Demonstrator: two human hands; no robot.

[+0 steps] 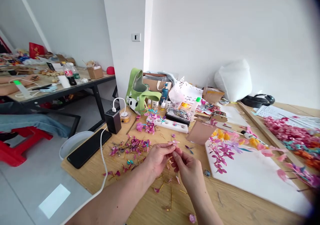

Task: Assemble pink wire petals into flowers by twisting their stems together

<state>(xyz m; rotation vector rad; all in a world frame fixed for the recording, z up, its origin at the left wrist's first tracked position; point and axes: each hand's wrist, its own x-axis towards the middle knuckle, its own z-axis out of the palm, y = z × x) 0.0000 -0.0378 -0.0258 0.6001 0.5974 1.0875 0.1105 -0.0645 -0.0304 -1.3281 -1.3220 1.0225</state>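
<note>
Just above the tabletop, my left hand (157, 156) and my right hand (188, 165) meet fingertip to fingertip. A small pale pink artificial flower (173, 142) sticks out at the top of the pinch, and its lower part is hidden by my fingers. Both hands are closed on it. To the left lies a heap of purple and pink flowers on golden stems (132, 145). Several loose stemmed petals lie under my wrists. A small dark thread spool (207, 173) sits beside my right wrist.
A white board (240, 175) carrying purple and yellow flowers lies to the right. Left are a black phone (87, 150), a power block (113, 121) and a white cable. A green bag (135, 94) and bottles stand behind. Another person's arm (17, 83) rests on the far-left table.
</note>
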